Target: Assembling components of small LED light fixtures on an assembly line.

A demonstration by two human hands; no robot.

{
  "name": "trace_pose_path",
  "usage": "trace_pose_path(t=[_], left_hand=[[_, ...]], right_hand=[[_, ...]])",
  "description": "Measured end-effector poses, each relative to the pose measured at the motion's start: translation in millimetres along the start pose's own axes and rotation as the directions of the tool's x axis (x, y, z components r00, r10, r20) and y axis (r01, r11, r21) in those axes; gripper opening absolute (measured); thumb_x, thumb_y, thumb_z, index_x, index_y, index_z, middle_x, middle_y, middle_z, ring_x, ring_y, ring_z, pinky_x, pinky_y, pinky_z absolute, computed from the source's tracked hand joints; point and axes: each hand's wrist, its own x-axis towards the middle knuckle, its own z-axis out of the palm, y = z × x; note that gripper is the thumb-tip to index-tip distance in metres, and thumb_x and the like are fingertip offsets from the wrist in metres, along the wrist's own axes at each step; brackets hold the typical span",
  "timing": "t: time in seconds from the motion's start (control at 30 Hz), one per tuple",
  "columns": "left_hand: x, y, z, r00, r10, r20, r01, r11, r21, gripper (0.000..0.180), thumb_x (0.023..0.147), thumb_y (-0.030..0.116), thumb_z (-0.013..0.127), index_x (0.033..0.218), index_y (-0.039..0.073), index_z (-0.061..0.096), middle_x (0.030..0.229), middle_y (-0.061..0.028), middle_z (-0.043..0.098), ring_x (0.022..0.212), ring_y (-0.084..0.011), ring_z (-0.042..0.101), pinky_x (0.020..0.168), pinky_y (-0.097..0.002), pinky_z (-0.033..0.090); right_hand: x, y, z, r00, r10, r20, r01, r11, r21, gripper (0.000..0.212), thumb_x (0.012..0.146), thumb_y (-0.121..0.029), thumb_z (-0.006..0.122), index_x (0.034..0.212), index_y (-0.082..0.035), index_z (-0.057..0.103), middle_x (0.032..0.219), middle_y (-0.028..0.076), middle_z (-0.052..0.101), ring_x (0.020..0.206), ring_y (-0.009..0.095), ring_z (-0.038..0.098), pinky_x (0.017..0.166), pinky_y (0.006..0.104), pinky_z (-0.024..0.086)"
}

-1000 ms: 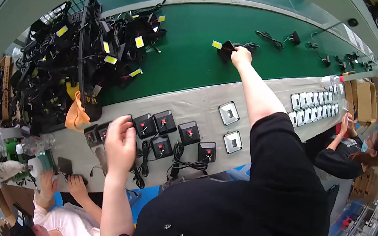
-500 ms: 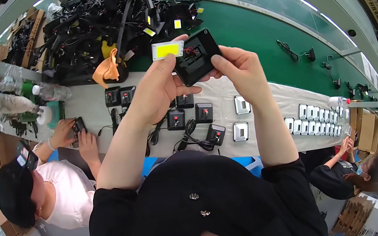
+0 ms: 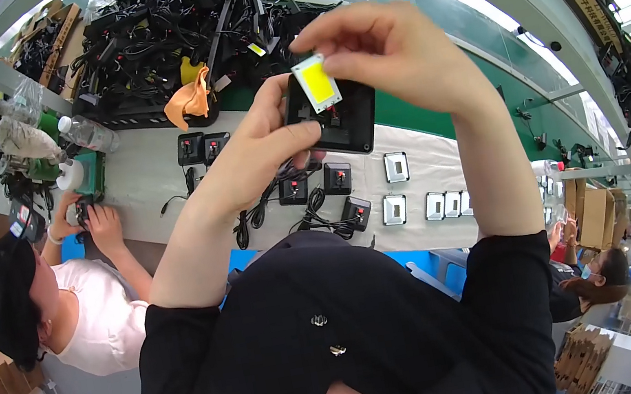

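Observation:
My left hand [image 3: 272, 134] grips a shallow black lamp housing [image 3: 355, 120] at its left side, thumb over the rim, and its open face is turned up toward me. A yellow LED panel [image 3: 320, 87] with a pale metal border is tilted over the housing's upper left part. My right hand [image 3: 399, 47] pinches this panel at its upper right edge, with the thumb against it. The panel covers part of the housing's inside, where small parts show just below it. A grey cable [image 3: 299, 171] hangs under my left hand.
Several black lamp housings [image 3: 338, 178] with cables lie on the table before me, beside silver frames [image 3: 397, 167]. A black crate [image 3: 145, 59] of tangled cables stands at the back left, an orange cloth [image 3: 189, 100] on its edge. Co-workers sit at left [image 3: 85, 308] and right [image 3: 589, 281].
The LED panel has passed from my left hand to my right and is now over the housing. My right hand has let go of the housing, which my left hand holds alone.

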Motion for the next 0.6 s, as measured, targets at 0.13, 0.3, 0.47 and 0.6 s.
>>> trace_pose_path(t=[0.13,0.3,0.47,0.6], left_hand=[[-15.2,3.7,-5.3,0.999,0.041,0.026,-0.041,0.999,0.008,0.062,0.079,0.002,0.058,0.133,0.000,0.028,0.115,-0.0065,0.048,0.093,-0.0082,0.051,0.077,-0.0223,0.045],[-26.9,17.3,-8.3,0.997,0.081,0.012,-0.081,0.996,0.033,0.061,0.080,0.005,0.059,0.133,0.000,0.030,0.111,-0.0068,0.047,0.089,-0.0072,0.049,0.074,-0.0223,0.044],[-21.7,20.1,-22.3,0.995,0.043,0.094,-0.049,0.997,0.066,0.058,0.085,0.020,0.061,0.132,0.003,0.032,0.097,-0.0034,0.049,0.069,-0.0045,0.046,0.060,-0.0182,0.039],[-3.1,-1.4,-29.6,0.990,0.096,-0.100,-0.103,0.993,-0.063,0.056,0.094,0.041,0.042,0.136,0.006,0.029,0.106,-0.0036,0.055,0.082,-0.0122,0.059,0.068,-0.0254,0.047]], right_hand=[[-0.9,-6.4,2.1,0.994,0.089,0.059,-0.092,0.994,0.050,0.013,0.080,-0.007,0.059,0.089,0.000,0.065,0.081,0.005,0.064,0.072,0.008,0.058,0.068,0.0221,0.046],[-1.7,-4.8,22.0,0.956,-0.293,0.026,0.278,0.869,-0.410,0.013,0.073,-0.012,0.060,0.084,-0.006,0.065,0.086,0.008,0.056,0.080,0.020,0.057,0.070,0.0287,0.046],[-0.9,-4.4,18.5,0.982,0.143,0.126,-0.137,0.989,-0.055,0.019,0.074,-0.011,0.070,0.090,-0.005,0.060,0.089,-0.001,0.057,0.069,0.004,0.050,0.061,0.0180,0.039],[-3.3,24.9,28.2,0.950,0.293,-0.107,-0.264,0.938,0.226,0.024,0.075,-0.008,0.071,0.096,0.000,0.060,0.078,0.003,0.062,0.067,0.005,0.056,0.063,0.0185,0.044]])
